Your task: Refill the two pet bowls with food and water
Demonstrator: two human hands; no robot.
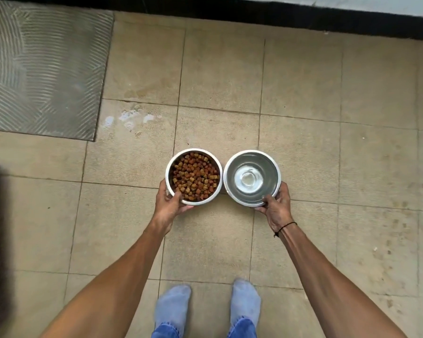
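You had both bowls in hand, side by side over the tiled floor (300, 76), rims nearly touching; whether they were already resting on it or just above, I couldn't tell. Food bowl (171, 164) was on your left, loaded with brown kibble (194, 178) close to the rim. Water bowl (276, 167) was on your right, holding clear water that showed a bright reflection at centre. Both looked like thin steel: rigid, not fragile, but smooth and likely slick, more so if wet. My read: the water one was the heavier and the one to watch, since any tilt would slosh it; the kibble would shift and could spill over the edge. Best hold was the near rim, thumb on the lip and fingers under, which is what you used. Your left hand (167, 203) was closed on the food bowl's near edge, thumb over the rim. Your right hand (276, 207) was clamped the same way on the water bowl. Fingers underneath were hidden. A grey mat (42, 69) lay well apart, far left.
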